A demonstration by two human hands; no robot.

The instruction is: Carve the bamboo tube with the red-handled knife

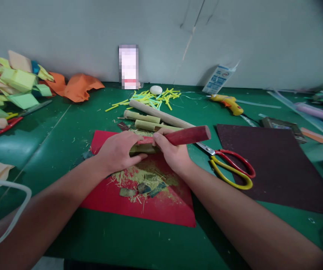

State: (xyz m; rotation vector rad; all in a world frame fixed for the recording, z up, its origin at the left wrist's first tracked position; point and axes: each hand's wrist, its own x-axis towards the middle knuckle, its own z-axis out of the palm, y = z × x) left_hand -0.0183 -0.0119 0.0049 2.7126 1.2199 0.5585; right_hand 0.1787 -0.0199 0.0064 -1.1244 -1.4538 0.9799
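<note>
My left hand (121, 150) is wrapped over a bamboo tube (144, 149), holding it low above a red sheet (139, 213). In my right hand (174, 152) is a tool with a thick red handle (189, 135); the handle points up to the right. Its working end lies against the bamboo between both hands and is mostly hidden, so its kind does not show. Greenish shavings (139, 176) and a few dark bark-like chips (157, 190) are scattered on the red sheet. Just beyond my hands lie two cut bamboo pieces (143, 117) and a pale wooden stick (161, 113).
Scissors (230, 168) with red and yellow handles rest partly on a dark sheet (279, 172) at right. Behind are a yellow glue gun (229, 104), yellow strips (147, 99) and a phone (129, 67) against the wall. Folded papers (15, 80) pile up at left.
</note>
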